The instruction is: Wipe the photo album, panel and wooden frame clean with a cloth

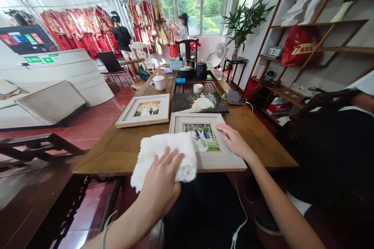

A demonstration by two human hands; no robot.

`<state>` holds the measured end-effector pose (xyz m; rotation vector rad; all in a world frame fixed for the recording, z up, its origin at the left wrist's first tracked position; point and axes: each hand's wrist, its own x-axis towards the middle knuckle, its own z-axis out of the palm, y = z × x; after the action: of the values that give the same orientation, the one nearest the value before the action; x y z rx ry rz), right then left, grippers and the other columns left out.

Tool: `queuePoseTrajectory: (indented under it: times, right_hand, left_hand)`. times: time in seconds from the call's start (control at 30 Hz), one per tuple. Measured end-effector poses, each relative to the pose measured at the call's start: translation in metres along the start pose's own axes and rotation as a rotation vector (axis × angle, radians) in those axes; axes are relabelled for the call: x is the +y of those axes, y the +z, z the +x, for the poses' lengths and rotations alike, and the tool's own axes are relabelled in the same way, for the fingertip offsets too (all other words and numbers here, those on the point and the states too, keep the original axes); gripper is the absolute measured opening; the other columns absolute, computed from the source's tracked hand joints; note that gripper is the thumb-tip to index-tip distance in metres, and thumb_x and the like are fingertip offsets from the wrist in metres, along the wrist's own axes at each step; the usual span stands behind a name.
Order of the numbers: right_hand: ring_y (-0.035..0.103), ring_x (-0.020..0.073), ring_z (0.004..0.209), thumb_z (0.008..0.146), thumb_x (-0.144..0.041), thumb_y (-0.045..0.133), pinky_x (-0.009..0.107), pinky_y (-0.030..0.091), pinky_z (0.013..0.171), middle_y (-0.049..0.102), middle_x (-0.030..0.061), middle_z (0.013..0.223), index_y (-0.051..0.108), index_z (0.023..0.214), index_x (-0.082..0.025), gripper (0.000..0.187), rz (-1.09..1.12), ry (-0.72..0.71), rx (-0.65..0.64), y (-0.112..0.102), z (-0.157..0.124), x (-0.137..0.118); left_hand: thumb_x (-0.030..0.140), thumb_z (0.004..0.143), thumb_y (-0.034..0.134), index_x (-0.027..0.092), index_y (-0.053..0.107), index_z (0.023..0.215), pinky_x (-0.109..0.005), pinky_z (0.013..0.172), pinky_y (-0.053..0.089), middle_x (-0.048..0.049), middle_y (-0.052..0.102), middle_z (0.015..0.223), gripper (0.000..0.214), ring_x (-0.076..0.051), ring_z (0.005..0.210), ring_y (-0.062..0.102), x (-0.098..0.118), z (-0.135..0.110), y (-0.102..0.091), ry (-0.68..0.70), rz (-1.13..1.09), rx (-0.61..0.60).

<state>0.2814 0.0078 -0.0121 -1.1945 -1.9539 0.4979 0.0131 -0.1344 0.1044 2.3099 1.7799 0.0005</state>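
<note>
A framed wedding photo [204,140] lies flat at the near edge of the wooden table [263,140]. A folded white cloth [163,151] covers its left part. My left hand [162,181] presses on the cloth with fingers stretched out over it. My right hand [235,140] rests flat on the frame's right side, fingers extended, a ring on one finger.
A second framed photo [144,109] and a dark photo print [200,103] lie farther back, then cups, a teapot and a tea tray. A seated person in dark clothes [336,155] is at my right. Two people stand by red garments at the back. Shelves line the right wall.
</note>
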Motion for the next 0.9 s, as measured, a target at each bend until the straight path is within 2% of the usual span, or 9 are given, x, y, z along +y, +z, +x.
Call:
queuePoseTrajectory:
  times: [0.2,0.33,0.4,0.5,0.57,0.67,0.8,0.9]
  right_hand:
    - [0.049,0.0213,0.125,0.069,-0.002,0.040,0.047,0.033,0.110,0.061,0.0053,0.127,0.064,0.117,-0.023,0.058,-0.018,-0.075,-0.029,-0.002,0.000,-0.001]
    - [0.049,0.0216,0.125,0.069,-0.002,0.039,0.048,0.033,0.110,0.060,0.0065,0.129,0.063,0.118,-0.022,0.059,-0.028,-0.074,-0.038,-0.003,0.000,0.001]
    - [0.049,0.0215,0.125,0.069,-0.001,0.039,0.048,0.032,0.111,0.060,0.0062,0.128,0.063,0.118,-0.023,0.059,-0.032,-0.076,-0.042,-0.002,0.001,0.002]
    - [0.049,0.0222,0.125,0.067,0.000,0.039,0.048,0.033,0.110,0.060,0.0061,0.127,0.063,0.118,-0.023,0.060,-0.036,-0.094,-0.042,-0.003,0.003,-0.001]
    - [0.048,0.0231,0.125,0.068,-0.001,0.040,0.046,0.036,0.108,0.059,0.0072,0.128,0.063,0.118,-0.022,0.059,-0.017,-0.121,-0.053,-0.004,0.003,-0.006]
    - [0.049,0.0246,0.124,0.073,-0.005,0.043,0.043,0.041,0.102,0.058,0.0093,0.129,0.062,0.119,-0.022,0.052,0.031,-0.125,-0.071,-0.005,0.003,-0.012]
    - [0.050,0.0268,0.123,0.077,-0.013,0.051,0.045,0.038,0.105,0.060,0.0130,0.127,0.063,0.117,-0.019,0.042,0.042,-0.098,-0.049,-0.004,0.003,-0.003]
    - [0.052,0.0257,0.122,0.072,-0.010,0.049,0.046,0.038,0.106,0.062,0.0102,0.124,0.066,0.113,-0.021,0.045,0.034,-0.103,-0.063,-0.002,0.006,0.012]
  left_hand:
    - [0.007,0.068,0.042,0.017,0.052,0.117,-0.057,0.101,0.034,-0.0128,0.056,0.128,0.051,-0.036,0.130,0.039,0.000,0.062,-0.005,0.042,0.094,0.130]
    - [0.006,0.070,0.040,0.016,0.053,0.115,-0.048,0.097,0.038,-0.0131,0.062,0.115,0.048,-0.031,0.116,0.052,-0.001,0.107,-0.003,0.152,-0.030,0.221]
    - [0.006,0.070,0.040,0.015,0.053,0.115,-0.044,0.095,0.041,-0.0129,0.062,0.112,0.048,-0.029,0.108,0.056,0.004,0.124,-0.001,0.205,-0.094,0.228]
    - [0.006,0.070,0.040,0.014,0.056,0.109,-0.042,0.093,0.042,-0.0131,0.064,0.105,0.043,-0.028,0.104,0.057,0.018,0.137,0.004,0.318,-0.102,0.178]
    - [0.007,0.071,0.040,0.015,0.058,0.103,-0.040,0.091,0.043,-0.0121,0.065,0.101,0.038,-0.027,0.100,0.059,0.029,0.136,0.007,0.396,-0.112,0.130]
    - [0.007,0.071,0.040,0.017,0.058,0.099,-0.036,0.086,0.045,-0.0100,0.065,0.099,0.034,-0.024,0.093,0.061,0.039,0.120,0.008,0.473,-0.179,0.063]
    - [0.007,0.069,0.042,0.019,0.056,0.102,-0.038,0.093,0.042,-0.0086,0.063,0.105,0.038,-0.024,0.097,0.061,0.040,0.079,0.002,0.565,-0.185,-0.018]
    - [0.005,0.065,0.043,0.021,0.054,0.108,-0.045,0.104,0.034,-0.0076,0.063,0.109,0.047,-0.026,0.112,0.056,0.038,0.049,-0.002,0.620,-0.138,-0.091]
